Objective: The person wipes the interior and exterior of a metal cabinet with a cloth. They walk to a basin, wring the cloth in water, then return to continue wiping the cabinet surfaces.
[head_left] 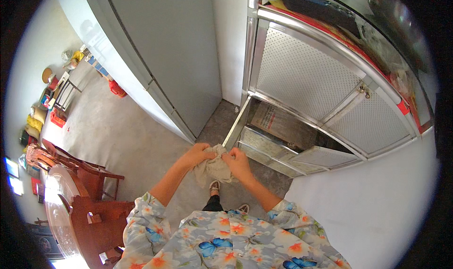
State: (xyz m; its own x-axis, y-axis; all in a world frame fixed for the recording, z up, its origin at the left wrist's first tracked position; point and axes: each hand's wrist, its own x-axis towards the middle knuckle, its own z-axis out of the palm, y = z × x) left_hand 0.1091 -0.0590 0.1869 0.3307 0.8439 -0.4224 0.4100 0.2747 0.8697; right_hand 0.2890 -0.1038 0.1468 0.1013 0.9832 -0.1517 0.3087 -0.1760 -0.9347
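Note:
A crumpled beige cloth [214,166] hangs between my two hands at waist height. My left hand [198,155] pinches its upper left part, and my right hand [238,163] grips its right side. Just beyond the cloth, a door [236,122] of a metal cabinet's lower compartment stands swung outward. Inside the opened compartment lies a flat brown cardboard piece [279,122] bearing printed writing. The lower right perforated door [324,157] is also swung out. Above it, the upper perforated doors [304,64] are closed.
A tall grey cabinet or refrigerator [177,49] stands ahead to the left. Atop the metal cabinet sits a dark tray [318,11]. Wooden furniture with a round table [60,191] is at left. Bags and a red crate [57,117] line the far wall. A white wall [357,198] borders my right.

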